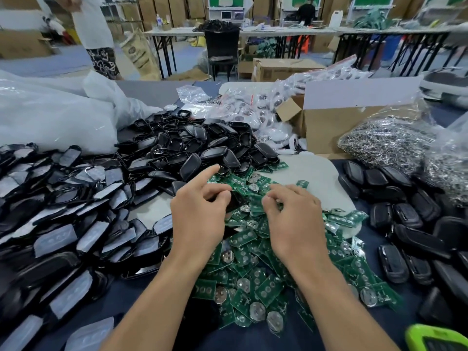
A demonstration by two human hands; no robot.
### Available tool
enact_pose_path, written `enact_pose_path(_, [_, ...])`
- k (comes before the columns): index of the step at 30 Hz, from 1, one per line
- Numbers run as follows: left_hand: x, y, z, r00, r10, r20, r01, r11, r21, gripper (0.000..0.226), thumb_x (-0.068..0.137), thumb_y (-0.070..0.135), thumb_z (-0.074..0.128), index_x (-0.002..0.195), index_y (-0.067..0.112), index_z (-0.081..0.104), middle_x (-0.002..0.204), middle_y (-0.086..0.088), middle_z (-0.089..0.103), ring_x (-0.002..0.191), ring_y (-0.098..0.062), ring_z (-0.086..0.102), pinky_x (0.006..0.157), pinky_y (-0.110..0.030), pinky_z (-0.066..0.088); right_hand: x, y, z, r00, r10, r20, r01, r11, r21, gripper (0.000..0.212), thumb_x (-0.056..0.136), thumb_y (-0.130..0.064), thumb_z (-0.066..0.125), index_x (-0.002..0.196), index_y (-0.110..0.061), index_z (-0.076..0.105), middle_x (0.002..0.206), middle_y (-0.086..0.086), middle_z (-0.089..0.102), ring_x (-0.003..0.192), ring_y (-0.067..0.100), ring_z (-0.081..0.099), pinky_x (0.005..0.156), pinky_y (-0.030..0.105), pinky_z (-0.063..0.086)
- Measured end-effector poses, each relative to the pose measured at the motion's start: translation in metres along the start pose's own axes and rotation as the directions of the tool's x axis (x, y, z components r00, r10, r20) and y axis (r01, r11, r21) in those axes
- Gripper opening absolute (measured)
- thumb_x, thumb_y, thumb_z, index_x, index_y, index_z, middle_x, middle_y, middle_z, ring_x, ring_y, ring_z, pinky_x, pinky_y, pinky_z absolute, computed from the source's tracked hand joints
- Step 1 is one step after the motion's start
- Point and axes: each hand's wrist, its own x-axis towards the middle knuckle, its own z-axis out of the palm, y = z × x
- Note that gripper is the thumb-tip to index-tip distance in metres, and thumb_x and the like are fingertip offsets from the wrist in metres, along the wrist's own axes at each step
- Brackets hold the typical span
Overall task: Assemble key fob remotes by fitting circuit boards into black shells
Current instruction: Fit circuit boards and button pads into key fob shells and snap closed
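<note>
A heap of green circuit boards (255, 264) with round coin-cell holders covers the table's middle. My left hand (200, 211) grips a black shell (235, 201) between thumb and curled fingers, its index finger pointing up. Just right of it, my right hand (293, 216) hovers over the boards with fingers curled down at a green board (255, 206); whether it holds one is hidden. Empty black shells (192, 150) are piled behind the boards.
Shells with clear button pads (63, 231) fill the left side. Closed black fobs (410, 231) lie at the right. Bags of metal rings (390, 140), a cardboard box (336, 122) and bagged white parts (253, 110) stand behind. A green device (435, 338) sits bottom right.
</note>
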Motion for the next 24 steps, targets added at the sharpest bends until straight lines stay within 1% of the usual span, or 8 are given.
enact_pose_path(2, [-0.001, -0.001, 0.001, 0.999, -0.050, 0.003, 0.050, 0.992, -0.117, 0.054, 0.093, 0.006, 0.076, 0.141, 0.027, 0.063, 0.091, 0.023, 0.078, 0.076, 0.001, 0.074, 0.059, -0.020, 0.062, -0.001, 0.000, -0.003, 0.996, 0.024, -0.090, -0.008, 0.985, 0.172, 0.025, 0.104, -0.032, 0.057, 0.080, -0.036, 0.060, 0.072, -0.017, 0.061, 0.073, 0.002, 0.047, 0.077, 0.021, 0.039])
enact_pose_path(4, [-0.002, -0.002, 0.004, 0.998, -0.063, 0.014, 0.064, 0.985, -0.158, 0.051, 0.094, 0.004, 0.074, 0.139, 0.026, 0.065, 0.092, 0.019, 0.079, 0.076, -0.002, 0.075, 0.058, -0.027, 0.064, -0.002, -0.004, -0.008, 0.991, 0.079, -0.106, -0.034, 0.926, 0.376, 0.028, 0.104, -0.030, 0.057, 0.077, -0.032, 0.063, 0.067, -0.008, 0.065, 0.050, 0.003, 0.046, 0.048, 0.017, 0.035])
enact_pose_path(5, [-0.003, -0.002, 0.005, 0.998, -0.066, 0.024, 0.069, 0.981, -0.179, 0.048, 0.094, 0.004, 0.074, 0.136, 0.026, 0.067, 0.092, 0.018, 0.079, 0.079, -0.003, 0.076, 0.060, -0.028, 0.064, -0.002, -0.007, -0.010, 0.993, 0.101, -0.068, -0.061, 0.896, 0.440, 0.028, 0.104, -0.029, 0.058, 0.077, -0.031, 0.066, 0.068, -0.007, 0.068, 0.044, 0.003, 0.044, 0.043, 0.017, 0.033])
enact_pose_path(9, [-0.003, -0.001, 0.010, 0.992, -0.080, 0.103, 0.106, 0.955, -0.279, 0.038, 0.095, -0.002, 0.066, 0.118, 0.027, 0.075, 0.096, 0.012, 0.081, 0.087, -0.007, 0.077, 0.070, -0.029, 0.065, -0.006, -0.013, -0.007, 0.983, 0.113, 0.147, -0.169, 0.873, 0.458, 0.016, 0.099, -0.027, 0.066, 0.084, -0.030, 0.071, 0.068, -0.006, 0.073, 0.043, 0.003, 0.049, 0.047, 0.022, 0.041])
enact_pose_path(11, [-0.002, 0.000, 0.011, 0.973, -0.123, 0.193, 0.190, 0.904, -0.382, 0.038, 0.097, -0.007, 0.059, 0.113, 0.024, 0.076, 0.101, 0.006, 0.081, 0.094, -0.010, 0.077, 0.071, -0.030, 0.064, -0.007, -0.014, -0.007, 0.978, 0.139, 0.153, -0.197, 0.850, 0.489, 0.009, 0.098, -0.024, 0.069, 0.091, -0.030, 0.067, 0.065, -0.005, 0.073, 0.045, 0.006, 0.054, 0.048, 0.023, 0.045])
enact_pose_path(15, [0.002, 0.000, 0.007, 0.907, -0.142, 0.397, 0.359, 0.754, -0.550, 0.051, 0.088, -0.018, 0.050, 0.116, 0.016, 0.075, 0.114, 0.000, 0.080, 0.103, -0.016, 0.077, 0.074, -0.028, 0.062, -0.005, -0.013, -0.012, 0.977, 0.170, 0.132, -0.215, 0.798, 0.563, 0.019, 0.095, -0.021, 0.072, 0.100, -0.034, 0.057, 0.061, -0.001, 0.072, 0.046, 0.009, 0.059, 0.045, 0.018, 0.045])
enact_pose_path(19, [-0.001, -0.001, 0.005, 0.904, -0.089, 0.418, 0.300, 0.829, -0.472, 0.059, 0.074, -0.016, 0.064, 0.120, 0.021, 0.073, 0.118, 0.006, 0.078, 0.100, -0.014, 0.073, 0.086, -0.038, 0.058, -0.004, -0.010, -0.013, 0.974, 0.191, 0.126, -0.228, 0.795, 0.562, 0.024, 0.092, -0.021, 0.075, 0.099, -0.033, 0.056, 0.060, -0.001, 0.073, 0.047, 0.010, 0.064, 0.047, 0.019, 0.048])
enact_pose_path(24, [-0.002, -0.001, 0.005, 0.927, -0.146, 0.345, 0.283, 0.877, -0.389, 0.055, 0.080, -0.020, 0.068, 0.111, 0.025, 0.077, 0.109, 0.012, 0.080, 0.101, -0.012, 0.076, 0.087, -0.032, 0.059, 0.001, -0.005, -0.014, 0.962, 0.257, 0.092, -0.258, 0.744, 0.617, 0.022, 0.088, -0.006, 0.076, 0.091, -0.024, 0.064, 0.067, -0.001, 0.076, 0.060, 0.016, 0.075, 0.060, 0.037, 0.063])
